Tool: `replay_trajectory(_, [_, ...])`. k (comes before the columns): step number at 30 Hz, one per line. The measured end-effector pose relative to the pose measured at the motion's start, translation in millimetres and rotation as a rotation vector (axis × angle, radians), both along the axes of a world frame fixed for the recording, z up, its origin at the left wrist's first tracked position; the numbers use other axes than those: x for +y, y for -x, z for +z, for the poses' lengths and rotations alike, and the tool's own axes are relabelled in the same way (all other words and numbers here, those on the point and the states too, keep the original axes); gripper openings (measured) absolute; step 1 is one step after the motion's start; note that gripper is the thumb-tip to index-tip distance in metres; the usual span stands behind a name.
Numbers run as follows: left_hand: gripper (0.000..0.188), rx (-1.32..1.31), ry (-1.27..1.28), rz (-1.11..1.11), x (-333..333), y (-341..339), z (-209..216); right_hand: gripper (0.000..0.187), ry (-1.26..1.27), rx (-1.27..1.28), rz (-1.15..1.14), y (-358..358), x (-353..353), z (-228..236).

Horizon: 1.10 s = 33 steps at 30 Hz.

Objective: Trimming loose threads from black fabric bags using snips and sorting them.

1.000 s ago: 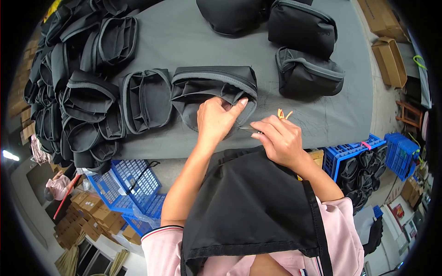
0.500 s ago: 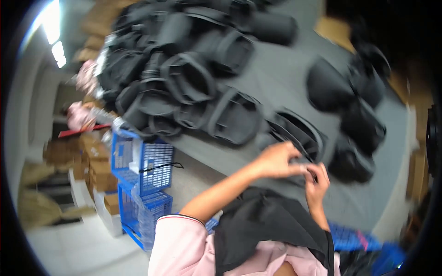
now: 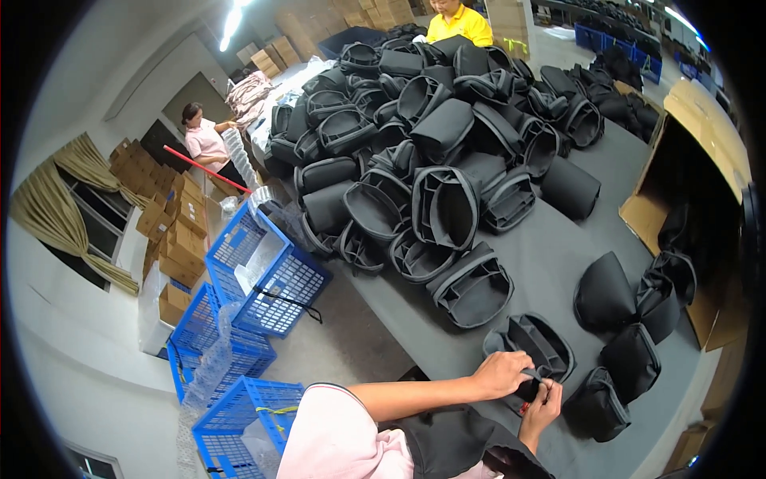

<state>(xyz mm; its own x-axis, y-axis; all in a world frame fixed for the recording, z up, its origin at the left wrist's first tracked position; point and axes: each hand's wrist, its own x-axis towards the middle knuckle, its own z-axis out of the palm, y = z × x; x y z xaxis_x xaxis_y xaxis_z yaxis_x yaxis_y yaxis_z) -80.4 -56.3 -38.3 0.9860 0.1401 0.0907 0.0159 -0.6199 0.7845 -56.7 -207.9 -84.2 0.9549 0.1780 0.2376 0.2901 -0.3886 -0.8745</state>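
Note:
An open black padded case with inner dividers lies at the table's near side, its opening facing up. My left hand reaches over its near edge with thumb and fingers pinched on the dark fabric there. Close beside it, my right hand is closed too, its fingertips gripping the same near edge. A tiny red spot shows by the right fingers; what it is I cannot make out. Just beyond, another open case with dividers lies on the grey table.
A large heap of black cases covers the far table. Several closed cases sit at right, by an open cardboard box. Blue crates stand at left. One person in yellow is behind the heap, another in pink at far left.
My view has swung up and steadied, bringing the whole heap and two people into sight. Both hands remain together at the near edge of the same case.

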Motion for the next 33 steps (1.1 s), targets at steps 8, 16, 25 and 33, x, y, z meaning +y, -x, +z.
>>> replay_trajectory(8, [0.023,0.776,0.768,-0.666,10.8,32.9,1.5,0.007,-0.183,0.757,0.467,18.3,-55.1,31.8])
replay_trajectory(16, [0.028,0.785,0.856,-0.760,3.3,62.8,-12.6,0.011,0.042,0.553,0.725,18.5,-53.5,80.2])
replay_trajectory(25, [0.024,0.675,0.890,-0.600,-4.7,71.3,-7.2,0.004,0.053,0.451,0.667,20.6,-53.2,72.7])
replay_trajectory(33, [0.020,0.707,0.944,-0.621,-7.8,71.2,-8.3,0.006,-0.061,0.768,0.785,15.5,-62.5,85.1])
